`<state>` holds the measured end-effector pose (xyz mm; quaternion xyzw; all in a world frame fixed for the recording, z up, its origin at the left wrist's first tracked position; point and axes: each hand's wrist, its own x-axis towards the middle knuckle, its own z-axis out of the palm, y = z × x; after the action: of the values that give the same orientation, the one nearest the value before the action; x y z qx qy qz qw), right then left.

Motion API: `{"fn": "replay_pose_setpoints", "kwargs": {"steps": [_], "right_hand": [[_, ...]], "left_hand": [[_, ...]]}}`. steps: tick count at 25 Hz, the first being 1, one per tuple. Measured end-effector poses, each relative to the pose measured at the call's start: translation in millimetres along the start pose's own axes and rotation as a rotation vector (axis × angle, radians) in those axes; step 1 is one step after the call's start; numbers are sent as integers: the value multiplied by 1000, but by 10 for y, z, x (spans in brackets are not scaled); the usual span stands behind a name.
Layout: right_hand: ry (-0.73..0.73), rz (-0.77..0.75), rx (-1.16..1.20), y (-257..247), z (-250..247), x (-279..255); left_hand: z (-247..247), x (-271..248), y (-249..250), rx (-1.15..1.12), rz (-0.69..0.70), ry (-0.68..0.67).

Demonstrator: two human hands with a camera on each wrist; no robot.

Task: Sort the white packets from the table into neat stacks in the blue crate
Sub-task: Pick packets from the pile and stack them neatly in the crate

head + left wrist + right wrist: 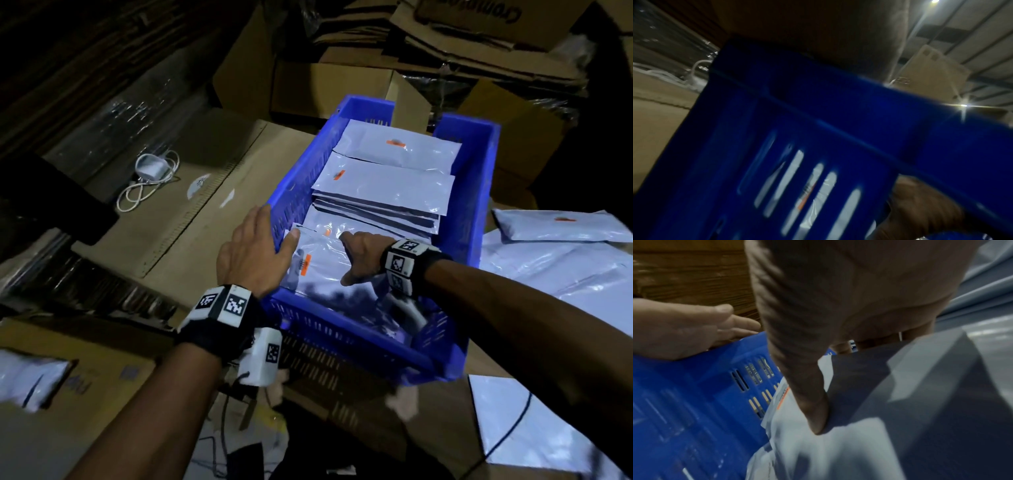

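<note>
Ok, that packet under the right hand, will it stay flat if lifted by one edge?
Probably not: the packet looks thin and creased beneath the right hand, so it likely sags. Its glossy film may slide on the stacks in the blue crate.

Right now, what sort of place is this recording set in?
Probably a warehouse or packing area: cardboard boxes piled behind the blue crate, flattened cartons on top, and white packets stacked in it.

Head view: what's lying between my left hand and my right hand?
A white packet with an orange label, lying in the blue crate, as the head view shows.
</note>
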<state>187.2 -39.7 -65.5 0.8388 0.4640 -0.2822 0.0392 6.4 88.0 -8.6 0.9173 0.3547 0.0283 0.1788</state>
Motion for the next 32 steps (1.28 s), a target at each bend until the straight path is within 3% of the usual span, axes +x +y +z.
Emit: {"fn": "replay_pose_setpoints", "kwargs": {"steps": [7,14,23,27,32], "right_hand": [[11,-48,77,24,-16,87],[73,15,254,163,-306,49],[-330,43,486,-100,-112,22],[-409,70,493,-149,-35,17],[-389,94,344,-206,93,42]], "left_hand": [[22,15,32,19,-63,86],[23,13,67,58,-88,100],[34,0,72,71,-85,113],[29,-1,80,82,-98,99],[32,3,66,76,-97,95]]}}
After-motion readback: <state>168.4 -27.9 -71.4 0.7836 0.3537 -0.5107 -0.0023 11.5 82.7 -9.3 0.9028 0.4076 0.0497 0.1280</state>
